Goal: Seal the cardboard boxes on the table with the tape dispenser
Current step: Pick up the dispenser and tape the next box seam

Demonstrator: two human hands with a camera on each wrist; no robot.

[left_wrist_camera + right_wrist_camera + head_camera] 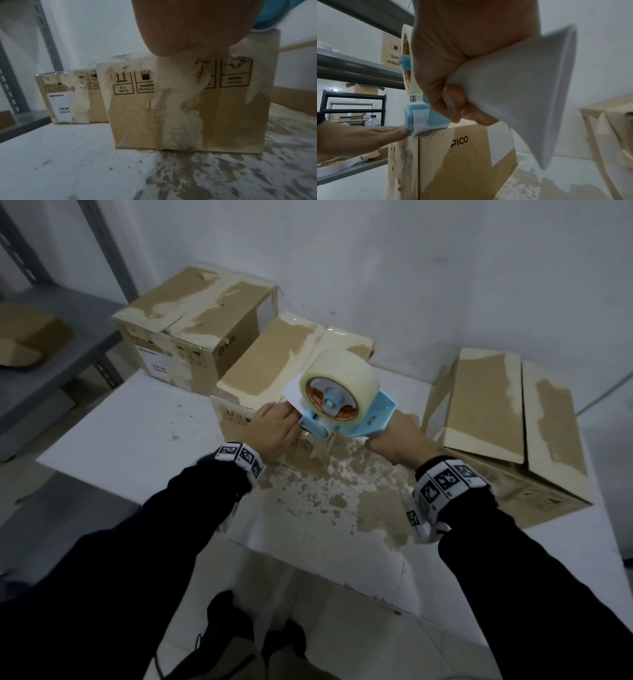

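While the right hand (397, 436) grips the handle of the blue tape dispenser (346, 405), its front end sits at the near top edge of the middle cardboard box (270, 364), midway along the surface's (137, 433) far edge. The left hand (277, 429), fingers stretched, presses the tape end (426, 127) against that box's edge. Two other boxes flank it.
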